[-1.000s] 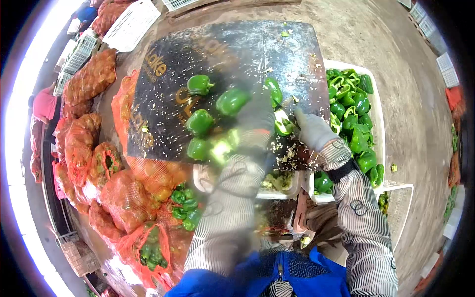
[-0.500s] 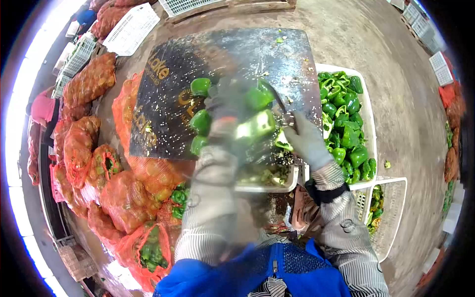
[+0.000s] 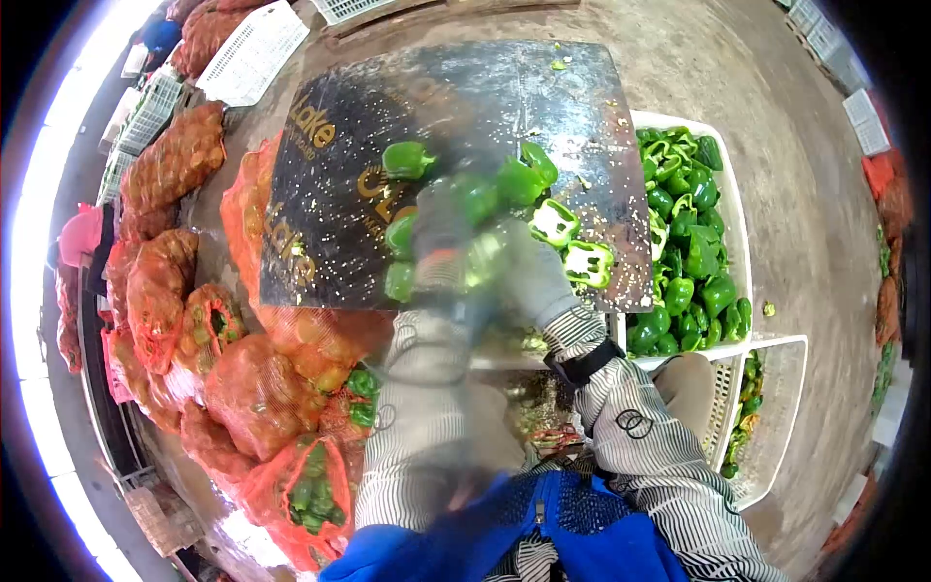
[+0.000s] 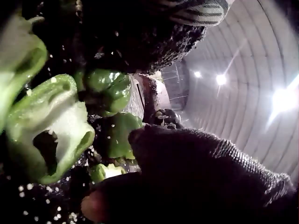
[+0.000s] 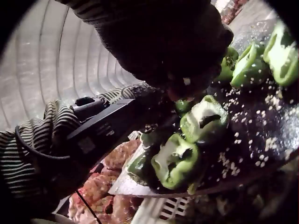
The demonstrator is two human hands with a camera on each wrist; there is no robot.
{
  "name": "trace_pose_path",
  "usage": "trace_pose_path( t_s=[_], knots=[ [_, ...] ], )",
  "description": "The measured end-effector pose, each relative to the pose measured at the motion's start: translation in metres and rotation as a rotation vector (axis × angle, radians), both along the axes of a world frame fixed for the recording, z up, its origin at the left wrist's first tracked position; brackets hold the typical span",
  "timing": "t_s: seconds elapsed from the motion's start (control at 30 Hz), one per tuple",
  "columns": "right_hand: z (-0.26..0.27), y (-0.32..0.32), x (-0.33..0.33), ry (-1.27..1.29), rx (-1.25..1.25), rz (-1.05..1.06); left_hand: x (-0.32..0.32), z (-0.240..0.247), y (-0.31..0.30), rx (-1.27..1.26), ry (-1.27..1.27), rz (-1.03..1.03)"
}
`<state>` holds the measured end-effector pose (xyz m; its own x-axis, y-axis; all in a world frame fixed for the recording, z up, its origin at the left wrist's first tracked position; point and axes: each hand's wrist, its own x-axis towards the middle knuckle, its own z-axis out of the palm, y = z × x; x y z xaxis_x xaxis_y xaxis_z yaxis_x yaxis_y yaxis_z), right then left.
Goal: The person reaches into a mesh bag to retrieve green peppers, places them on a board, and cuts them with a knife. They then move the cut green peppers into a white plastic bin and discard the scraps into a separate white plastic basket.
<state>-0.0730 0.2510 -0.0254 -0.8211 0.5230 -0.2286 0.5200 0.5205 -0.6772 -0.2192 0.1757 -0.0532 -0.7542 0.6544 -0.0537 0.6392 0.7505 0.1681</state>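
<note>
In the head view my gloved left hand [image 3: 438, 218] is blurred over the black board, beside whole green bell peppers [image 3: 407, 160]. In the left wrist view its dark fingers [image 4: 163, 149] overlap a pepper [image 4: 122, 133]; a bare fingertip [image 4: 93, 205] shows, but I cannot tell what the hand holds. My gloved right hand [image 3: 538, 276] reaches left, close to the left hand. Its fingers are curled in the right wrist view; the knife it gripped half a second ago is hidden. Two cut pepper halves [image 3: 556, 223] lie nearby, pale insides up.
A white crate [image 3: 739, 223] of cut green peppers stands at the board's right. Red mesh sacks [image 3: 257, 388] of peppers pile at the left. Pale seeds dot the black board [image 3: 330, 87]. Another white crate [image 3: 790, 417] stands low at the right.
My right hand has moved left from the board's right edge toward the left hand. Two cut halves now lie side by side where it was. The left hand stays over the left-centre, slightly lower.
</note>
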Motion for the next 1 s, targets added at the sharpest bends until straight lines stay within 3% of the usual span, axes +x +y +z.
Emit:
trace_pose_path(
  t_s=[0.03, 0.13, 0.27, 0.3, 0.4, 0.43, 0.47, 0.53, 0.57, 0.67, 0.73, 0.8, 0.83, 0.93, 0.97, 1.0],
  knots=[
    [0.007, 0.002, -0.001, -0.002, 0.004, 0.006, 0.013, 0.037, 0.003, 0.180, -0.290, 0.244],
    [0.015, 0.007, -0.001, -0.061, 0.040, 0.117, 0.017, 0.026, -0.004, 0.223, -0.182, 0.188],
    [0.010, 0.011, -0.005, -0.094, 0.127, 0.166, 0.018, 0.029, -0.004, 0.073, -0.226, 0.132],
    [0.009, 0.011, -0.006, -0.129, 0.143, 0.178, 0.013, 0.022, 0.001, -0.040, -0.150, 0.114],
    [0.007, 0.020, -0.010, -0.152, 0.135, 0.211, 0.007, -0.009, 0.002, -0.031, -0.064, 0.110],
    [0.010, 0.020, -0.009, -0.135, 0.154, 0.226, 0.008, -0.019, 0.002, 0.308, -0.297, 0.451],
    [0.007, 0.020, -0.010, -0.140, 0.154, 0.230, 0.008, -0.030, 0.002, 0.308, -0.302, 0.455],
    [0.004, 0.019, -0.012, -0.101, 0.193, 0.246, 0.022, 0.022, 0.002, 0.174, -0.316, 0.275],
    [0.006, 0.020, -0.013, -0.156, 0.172, 0.268, 0.017, 0.003, 0.005, 0.048, -0.113, 0.168],
    [0.017, 0.021, -0.020, -0.262, 0.205, 0.271, 0.014, -0.023, 0.010, 0.006, 0.049, 0.122],
    [-0.012, 0.024, -0.021, -0.192, 0.271, 0.290, 0.014, -0.013, 0.011, -0.006, -0.005, 0.132],
    [-0.027, 0.028, -0.025, -0.175, 0.275, 0.310, 0.020, -0.009, 0.009, 0.165, -0.007, 0.134],
    [-0.016, 0.030, -0.027, -0.278, 0.261, 0.317, 0.022, -0.026, 0.005, 0.262, 0.275, -0.014],
    [-0.034, 0.037, -0.024, -0.180, 0.263, 0.315, 0.033, -0.037, 0.022, 0.228, 0.151, 0.172],
    [-0.032, 0.039, -0.021, -0.173, 0.257, 0.322, 0.021, -0.037, 0.026, -0.065, 0.217, 0.028],
    [-0.022, 0.038, -0.017, -0.187, 0.201, 0.315, 0.019, -0.038, 0.025, -0.073, 0.222, 0.035]
  ],
)
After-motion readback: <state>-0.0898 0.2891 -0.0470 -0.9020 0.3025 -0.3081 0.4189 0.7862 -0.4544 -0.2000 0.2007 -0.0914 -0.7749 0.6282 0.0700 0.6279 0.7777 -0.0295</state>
